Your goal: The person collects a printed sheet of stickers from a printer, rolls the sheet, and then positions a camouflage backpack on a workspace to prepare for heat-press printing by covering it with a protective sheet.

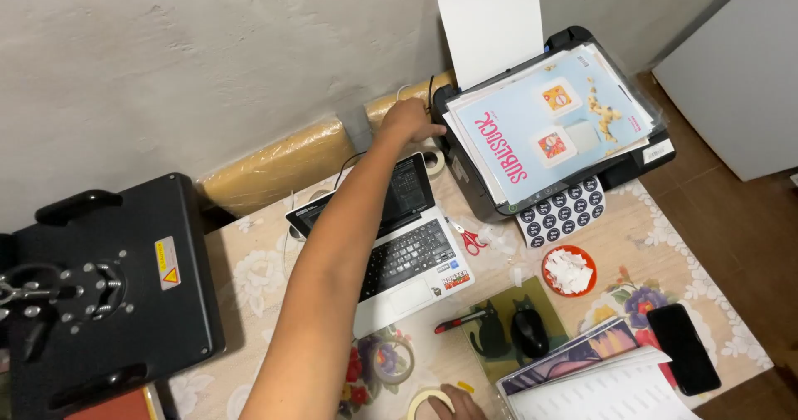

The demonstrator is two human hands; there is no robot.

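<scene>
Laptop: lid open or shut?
Open. The laptop shows its keyboard, with the screen tilted back toward the wall; the left hand reaches over it to the printer.

A black heat press [108, 279] with a yellow warning label sits at the left end of the counter [657, 245], which wears a flowered cloth. An open laptop [399, 254] lies in the middle, its screen dark. Red-handled scissors [472, 239] rest just beside its right edge. A sheet of round black stickers [561, 212] hangs over the cloth, and near it stands a small orange dish [569, 270] holding white scraps. A black mouse [529, 332] sits on a green mat [499, 320] (cat shapes printed on it), with a red-and-black pen [460, 321] to its left. A dark phone [683, 348] lies face down at the right.
</scene>
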